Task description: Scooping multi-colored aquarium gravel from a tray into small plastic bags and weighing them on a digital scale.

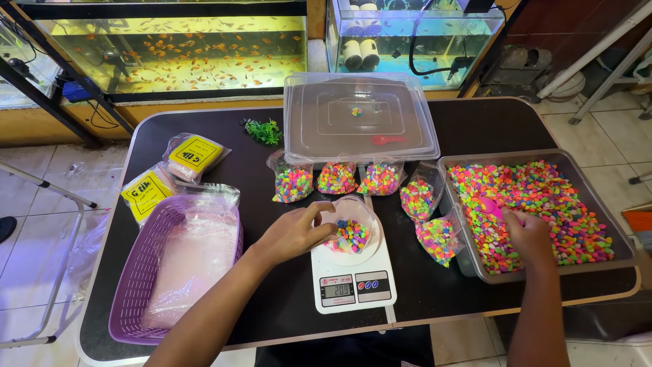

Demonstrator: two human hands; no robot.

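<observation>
L hand pinches rim of thin bag on scale; floppy, hold by mouth. R hand grips pink scoop in loose gravel.

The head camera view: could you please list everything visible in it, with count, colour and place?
Table: one, black, centre.
Kitchen scale: one, white, front centre.
Open bag of gravel: one, clear with multicoloured stones, on the scale.
Filled gravel bags: five, multicoloured, behind and right of the scale.
Tray of gravel: one, grey, multicoloured stones, right.
Scoop: one, pink, in the tray.
Lidded box: one, clear, back centre.
Plastic plant: one, green, left of the box.
Basket: one, purple, holding clear bags, left.
Yellow-labelled packs: two, back left.
Fish tanks: two, behind the table.
Left hand: grip on the open bag's rim.
Right hand: grip on the scoop.
</observation>
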